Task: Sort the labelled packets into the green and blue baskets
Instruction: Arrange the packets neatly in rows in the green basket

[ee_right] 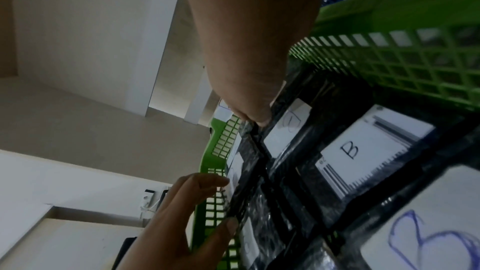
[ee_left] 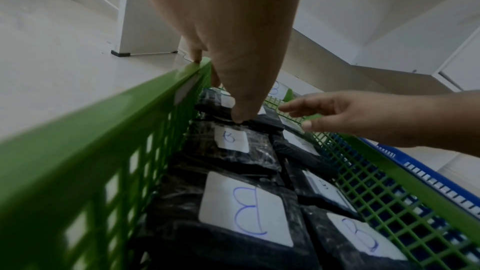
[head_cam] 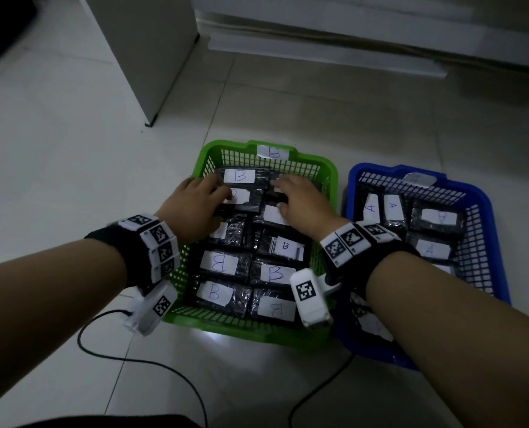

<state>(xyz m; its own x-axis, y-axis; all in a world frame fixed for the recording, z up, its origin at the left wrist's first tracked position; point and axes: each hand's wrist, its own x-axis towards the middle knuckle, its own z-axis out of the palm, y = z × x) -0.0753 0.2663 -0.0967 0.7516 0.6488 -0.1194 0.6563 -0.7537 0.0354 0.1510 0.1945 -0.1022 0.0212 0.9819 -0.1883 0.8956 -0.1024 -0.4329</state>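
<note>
- The black plastic-wrapped packets with white paper labels marked B (head_cam: 219, 263) lie flat in rows, filling the green slotted plastic basket (head_cam: 330, 180); the ones under the hands sit at its far end, just beside the back wall.
- The packet being handled is the dark one in the far rows (ee_left: 255, 124). Its long axis seems to run across the basket, left to right, though the exact outline is hard to make out in the dim light.
- The left hand (head_cam: 195, 208) reaches in from the near left; in the left wrist view its thumb presses down on that packet's edge, while a finger rests on the basket's rim. Whether it truly pinches the packet, I cannot tell.
- The right hand (head_cam: 300, 202) lies over the neighbouring far-right packets, fingers loosely spread, its thumb tip touching a packet's edge; it grips nothing that I can see.
- The left hand is the nearer to the packet, which lies directly beneath its thumb.
- The blue slotted plastic basket (head_cam: 485, 193) stands touching the green one on the right, holding packets labelled A (head_cam: 393, 206).
- Both baskets rest on a pale tiled floor (head_cam: 71, 149).
</note>
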